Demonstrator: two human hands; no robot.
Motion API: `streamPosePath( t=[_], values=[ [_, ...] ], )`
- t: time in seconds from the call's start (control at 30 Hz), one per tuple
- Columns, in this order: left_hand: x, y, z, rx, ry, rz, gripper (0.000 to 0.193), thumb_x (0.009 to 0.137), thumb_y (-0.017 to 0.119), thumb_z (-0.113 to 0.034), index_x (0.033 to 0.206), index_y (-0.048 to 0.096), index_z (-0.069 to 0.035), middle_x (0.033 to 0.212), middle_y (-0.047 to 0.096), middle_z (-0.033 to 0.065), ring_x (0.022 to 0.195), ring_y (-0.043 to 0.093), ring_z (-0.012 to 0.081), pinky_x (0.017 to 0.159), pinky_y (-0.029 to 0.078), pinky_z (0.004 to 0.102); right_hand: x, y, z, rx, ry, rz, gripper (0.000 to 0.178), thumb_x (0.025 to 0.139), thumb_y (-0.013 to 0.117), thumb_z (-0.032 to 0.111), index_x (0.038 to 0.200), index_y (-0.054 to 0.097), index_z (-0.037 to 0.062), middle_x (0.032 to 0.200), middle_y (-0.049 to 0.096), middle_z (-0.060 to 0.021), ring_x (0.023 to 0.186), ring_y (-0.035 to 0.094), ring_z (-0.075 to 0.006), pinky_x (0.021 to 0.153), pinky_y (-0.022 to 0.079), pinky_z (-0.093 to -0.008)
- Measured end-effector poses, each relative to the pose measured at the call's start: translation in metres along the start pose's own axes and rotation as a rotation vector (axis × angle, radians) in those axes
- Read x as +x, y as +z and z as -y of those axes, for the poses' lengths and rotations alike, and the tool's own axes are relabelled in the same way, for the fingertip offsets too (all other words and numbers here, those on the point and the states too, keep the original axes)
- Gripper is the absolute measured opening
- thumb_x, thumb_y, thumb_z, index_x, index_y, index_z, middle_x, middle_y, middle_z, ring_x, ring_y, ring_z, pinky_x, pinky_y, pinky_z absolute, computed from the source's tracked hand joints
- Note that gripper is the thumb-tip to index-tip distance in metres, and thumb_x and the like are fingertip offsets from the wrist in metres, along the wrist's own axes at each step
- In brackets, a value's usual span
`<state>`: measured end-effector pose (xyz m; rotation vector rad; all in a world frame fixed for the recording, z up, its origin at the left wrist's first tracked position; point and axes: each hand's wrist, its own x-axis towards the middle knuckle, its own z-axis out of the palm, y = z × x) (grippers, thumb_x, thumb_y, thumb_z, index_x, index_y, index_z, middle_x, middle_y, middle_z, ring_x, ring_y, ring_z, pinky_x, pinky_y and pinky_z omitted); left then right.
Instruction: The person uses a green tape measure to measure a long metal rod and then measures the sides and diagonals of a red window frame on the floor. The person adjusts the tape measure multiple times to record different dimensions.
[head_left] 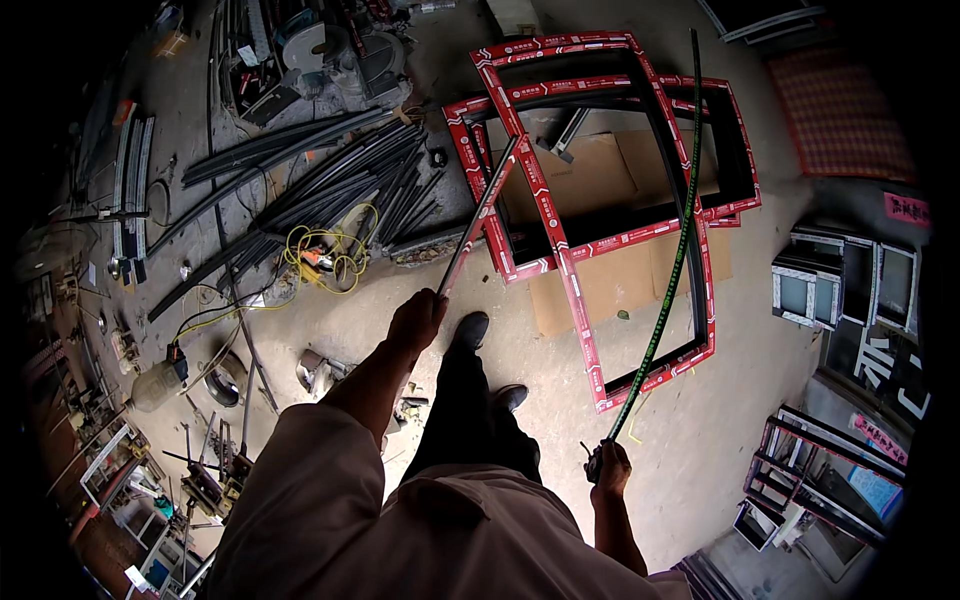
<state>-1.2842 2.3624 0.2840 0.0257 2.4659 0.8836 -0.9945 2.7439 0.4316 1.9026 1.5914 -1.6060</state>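
Observation:
My left hand (417, 320) is closed round the near end of a narrow strip (480, 218) covered in red printed film, which slants up and away to the edge of a window frame. In my right hand (612, 472) is a tape measure (594, 463), its long green blade (672, 275) drawn out far ahead of me. The blade passes over the right side of the front window frame (572, 290), which is wrapped in red film. Behind it, a second red-wrapped frame (745, 150) overlaps it. Whether the strip touches the frame, I cannot tell.
Flattened cardboard (625, 285) lies beneath the frames. To the left are a heap of dark metal profiles (350, 185), a tangled yellow cord (325, 250) and a pale tank (158, 385). Finished windows (850, 275) stand along the right, and a red checked sheet (840, 110) is at far right.

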Motion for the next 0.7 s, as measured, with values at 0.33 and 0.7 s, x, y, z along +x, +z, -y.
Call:
streamPosePath(
  t=[0.33,0.7],
  values=[
    [0.006,0.021,0.061,0.087,-0.157,0.010,0.040,0.108,0.051,-0.040,0.105,0.063,-0.002,0.102,0.068,0.0228,0.096,0.068,0.0441,0.084,0.055,0.0553,0.003,0.011,0.000,-0.054,0.035,-0.015,0.017,0.101,0.063,0.023,0.107,0.070,0.0079,0.079,0.060,0.0020,0.063,0.056,-0.0090,0.056,0.049,-0.0282],
    [0.043,0.022,0.111,0.000,-0.343,-0.015,0.044,0.107,0.052,-0.045,0.116,0.062,-0.003,0.112,0.069,0.0275,0.102,0.068,0.0468,0.087,0.055,0.0556,0.012,0.019,-0.004,-0.150,0.057,-0.010,0.023,0.102,0.064,0.025,0.113,0.072,0.0071,0.089,0.065,-0.0008,0.073,0.060,-0.0115,0.063,0.053,-0.0303]
  ],
)
